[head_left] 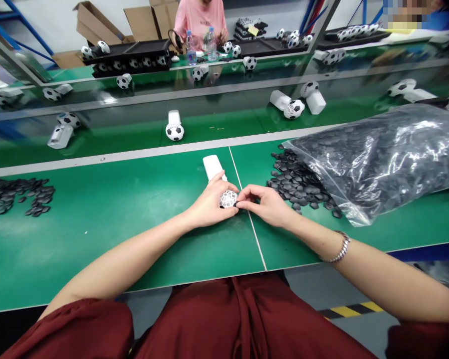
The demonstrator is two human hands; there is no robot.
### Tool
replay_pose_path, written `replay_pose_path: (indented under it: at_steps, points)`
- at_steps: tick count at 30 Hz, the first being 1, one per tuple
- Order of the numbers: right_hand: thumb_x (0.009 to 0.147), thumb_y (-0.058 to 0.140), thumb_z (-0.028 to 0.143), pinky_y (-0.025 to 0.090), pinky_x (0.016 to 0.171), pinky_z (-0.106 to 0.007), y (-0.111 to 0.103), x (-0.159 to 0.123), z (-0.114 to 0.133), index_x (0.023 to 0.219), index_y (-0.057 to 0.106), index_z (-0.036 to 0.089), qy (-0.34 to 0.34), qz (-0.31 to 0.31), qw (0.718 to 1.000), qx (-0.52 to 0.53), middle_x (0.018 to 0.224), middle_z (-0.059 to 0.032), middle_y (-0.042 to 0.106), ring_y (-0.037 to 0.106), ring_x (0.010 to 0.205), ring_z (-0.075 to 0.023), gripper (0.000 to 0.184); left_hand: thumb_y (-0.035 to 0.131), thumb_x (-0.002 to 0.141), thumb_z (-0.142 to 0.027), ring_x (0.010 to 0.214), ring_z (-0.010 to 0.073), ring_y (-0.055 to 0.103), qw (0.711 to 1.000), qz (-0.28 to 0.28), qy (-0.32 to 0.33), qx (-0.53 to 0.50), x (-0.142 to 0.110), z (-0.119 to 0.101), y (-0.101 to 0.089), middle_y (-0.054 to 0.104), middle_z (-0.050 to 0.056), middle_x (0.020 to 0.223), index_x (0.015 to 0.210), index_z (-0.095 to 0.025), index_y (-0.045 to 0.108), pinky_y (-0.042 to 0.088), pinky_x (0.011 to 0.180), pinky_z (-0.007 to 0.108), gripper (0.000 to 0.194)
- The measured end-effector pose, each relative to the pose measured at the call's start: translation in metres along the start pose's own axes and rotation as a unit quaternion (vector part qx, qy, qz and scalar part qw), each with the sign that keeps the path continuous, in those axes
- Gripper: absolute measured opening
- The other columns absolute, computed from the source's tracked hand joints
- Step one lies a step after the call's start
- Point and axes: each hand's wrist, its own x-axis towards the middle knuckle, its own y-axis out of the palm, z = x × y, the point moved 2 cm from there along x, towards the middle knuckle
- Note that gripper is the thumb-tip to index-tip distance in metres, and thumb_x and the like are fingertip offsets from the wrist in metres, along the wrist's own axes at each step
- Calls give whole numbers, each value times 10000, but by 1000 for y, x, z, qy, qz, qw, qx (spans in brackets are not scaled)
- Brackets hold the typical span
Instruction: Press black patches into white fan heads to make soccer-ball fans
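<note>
Just ahead of me on the green bench, my left hand [216, 203] is wrapped round a white ball-shaped piece [229, 199] with a soccer-ball pattern of openings. A white rectangular part [213, 167] extends from behind it, away from me. Pinched in my right hand [264, 203] is a small black piece [241, 204], held against the right side of the ball. Its shape is mostly covered by my fingertips. A pile of flat black pieces [297, 179] lies to the right of my right hand.
A large clear plastic bag of black pieces [400, 154] rests at the right, and another black pile [18, 194] at the left. Beyond a pale rail, several soccer-ball units [174, 130] sit on a green strip. A person in pink [202, 22] works opposite.
</note>
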Motion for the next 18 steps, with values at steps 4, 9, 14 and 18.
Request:
replay_pose_path:
  at_steps: [4,9,14,18]
  points:
    - [729,642,244,413,572,-239,3,1,-2,708,554,176,2,0,1000,-7,665,30,555,484,589,-104,113,586,686,-182,1347,268,181,1000,-15,8,12,1,1,3,566,73,1074,959,-179,516,221,1098,452,283]
    - [750,623,297,392,539,-225,-4,5,-7,698,554,169,-6,2,998,-59,631,30,551,477,565,-102,154,577,657,-169,1343,276,189,1000,8,13,9,2,2,2,566,74,1082,958,-185,516,239,1083,469,307]
    - [774,600,240,421,623,-264,-62,19,-15,740,621,176,34,-89,923,-371,722,-17,632,565,666,-155,76,573,636,-136,1352,278,171,999,39,15,-6,4,4,-5,545,59,1150,975,-203,505,239,1079,482,353]
    - [837,526,250,427,676,-285,-91,24,-25,832,652,167,63,-59,790,-607,853,-69,665,600,806,-205,151,620,669,-169,1352,256,165,996,75,53,-20,3,6,-6,505,54,1202,979,-218,510,213,1092,468,333]
